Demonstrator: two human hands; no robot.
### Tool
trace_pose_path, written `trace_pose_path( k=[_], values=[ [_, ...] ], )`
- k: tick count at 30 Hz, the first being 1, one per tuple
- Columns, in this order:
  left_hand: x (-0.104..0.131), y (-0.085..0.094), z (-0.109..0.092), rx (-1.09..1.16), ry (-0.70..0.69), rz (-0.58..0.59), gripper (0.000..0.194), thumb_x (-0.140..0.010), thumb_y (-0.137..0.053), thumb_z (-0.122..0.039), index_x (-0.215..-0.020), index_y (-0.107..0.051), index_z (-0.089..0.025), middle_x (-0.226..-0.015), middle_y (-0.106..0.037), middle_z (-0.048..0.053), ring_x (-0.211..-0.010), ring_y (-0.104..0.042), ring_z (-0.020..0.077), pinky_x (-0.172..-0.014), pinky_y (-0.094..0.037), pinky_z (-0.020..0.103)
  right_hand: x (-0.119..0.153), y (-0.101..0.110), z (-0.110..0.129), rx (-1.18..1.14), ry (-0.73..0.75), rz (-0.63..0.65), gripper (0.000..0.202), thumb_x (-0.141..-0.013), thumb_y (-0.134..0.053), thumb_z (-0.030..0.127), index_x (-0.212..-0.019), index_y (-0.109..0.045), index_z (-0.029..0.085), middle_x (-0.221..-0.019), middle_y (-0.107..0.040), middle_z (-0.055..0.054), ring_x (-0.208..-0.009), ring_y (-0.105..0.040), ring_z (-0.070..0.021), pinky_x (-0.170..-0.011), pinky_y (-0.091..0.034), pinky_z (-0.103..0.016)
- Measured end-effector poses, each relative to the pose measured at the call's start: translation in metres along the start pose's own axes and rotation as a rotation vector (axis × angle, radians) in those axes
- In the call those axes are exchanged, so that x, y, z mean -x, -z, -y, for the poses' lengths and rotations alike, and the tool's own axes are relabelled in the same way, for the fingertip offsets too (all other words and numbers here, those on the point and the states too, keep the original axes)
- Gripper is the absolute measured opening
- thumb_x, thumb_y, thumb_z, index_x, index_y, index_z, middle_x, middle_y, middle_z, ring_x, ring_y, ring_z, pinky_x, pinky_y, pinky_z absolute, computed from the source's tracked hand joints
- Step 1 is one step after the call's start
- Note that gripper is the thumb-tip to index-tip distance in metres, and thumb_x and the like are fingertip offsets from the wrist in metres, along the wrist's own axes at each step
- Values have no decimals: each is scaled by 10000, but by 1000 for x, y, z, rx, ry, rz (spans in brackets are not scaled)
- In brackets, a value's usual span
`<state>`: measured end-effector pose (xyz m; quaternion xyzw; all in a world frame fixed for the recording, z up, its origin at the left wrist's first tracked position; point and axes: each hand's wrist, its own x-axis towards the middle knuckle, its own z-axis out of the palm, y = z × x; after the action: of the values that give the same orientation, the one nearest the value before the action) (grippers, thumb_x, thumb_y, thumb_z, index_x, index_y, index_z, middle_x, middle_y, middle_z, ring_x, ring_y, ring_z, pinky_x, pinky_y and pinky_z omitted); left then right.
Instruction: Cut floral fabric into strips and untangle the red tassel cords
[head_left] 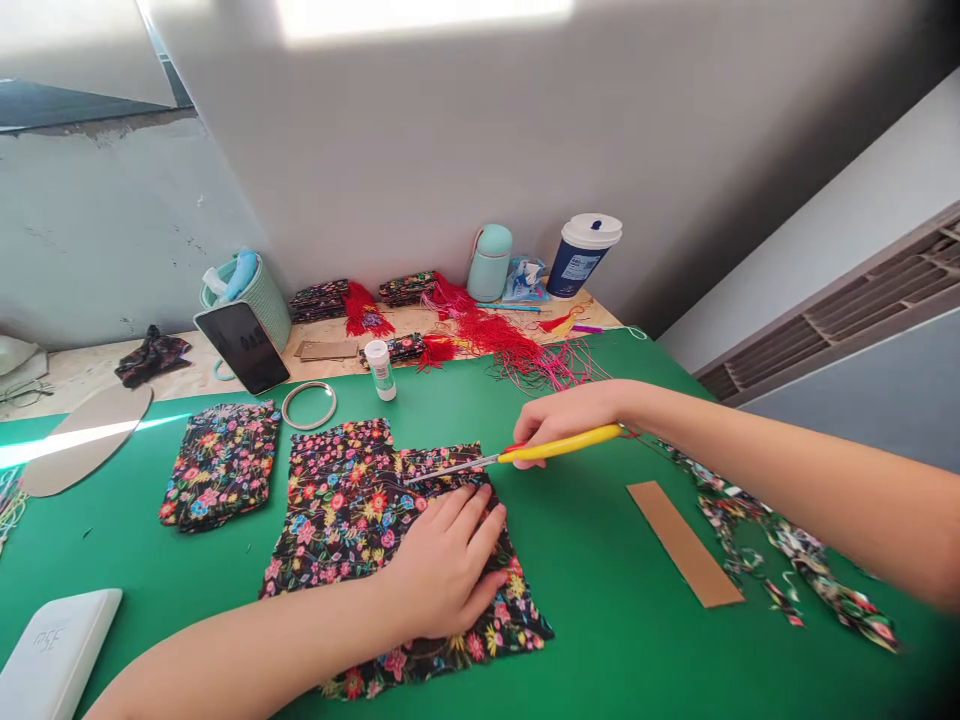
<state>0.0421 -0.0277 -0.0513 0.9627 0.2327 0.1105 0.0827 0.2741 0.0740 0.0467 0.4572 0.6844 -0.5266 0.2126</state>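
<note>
Black floral fabric [337, 520] lies spread on the green table surface, with a step-shaped notch in its far edge. My left hand [450, 560] rests flat on the cloth, fingers stretched out. In my right hand [547, 425] is a pair of scissors [559, 443] with yellow and red handles, my fingers wrapped round them. The blades point left and lie across the fabric just beyond my left fingertips, near a narrow strip at the far edge. Whether the blades are parted is hard to make out.
Left of the cloth lies a folded fabric stack [221, 465]. A roll of tape [309, 405], glue stick [381, 370] and phone [244, 345] stand behind. Rightward are a cardboard strip [684, 545] and fabric scraps [802, 560]. Red tassels [502, 340], a flask [490, 263] and a cup [583, 258] line the wall.
</note>
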Motion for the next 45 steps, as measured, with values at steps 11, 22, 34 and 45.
trace_pose_path(
  k=[11,22,34,45],
  values=[
    [1,0,1,-3,-1,8,582,-917,-346,-448,-1371,-375,-85,-1423,-423,170,-1287,-402,312,-1046,-370,428,-1,-1,0,49,-20,7,384,-723,-544,533,-732,-619,156,-785,-621,-53,-665,-504,-174,-596,-372,-306],
    [0,1,0,2,3,4,575,-917,-344,-443,-1377,-370,-98,-1424,-423,166,-1293,-398,305,-1039,-374,429,-1,-3,5,7,-41,21,319,-731,-557,489,-645,-568,182,-721,-571,-43,-680,-510,-195,-602,-371,-322],
    [0,1,0,-20,-7,14,580,-920,-336,-443,-1372,-371,-82,-1422,-421,173,-1286,-405,314,-1049,-363,423,-4,-5,1,-21,-16,-13,350,-684,-564,500,-650,-628,157,-674,-550,-26,-599,-471,-151,-541,-360,-283],
    [1,1,0,-20,-6,-1,575,-914,-352,-439,-1369,-377,-89,-1419,-428,172,-1289,-401,303,-1045,-363,419,0,-9,3,-13,-29,-34,378,-705,-559,530,-637,-603,161,-648,-536,-24,-634,-499,-171,-562,-369,-294]
  ],
)
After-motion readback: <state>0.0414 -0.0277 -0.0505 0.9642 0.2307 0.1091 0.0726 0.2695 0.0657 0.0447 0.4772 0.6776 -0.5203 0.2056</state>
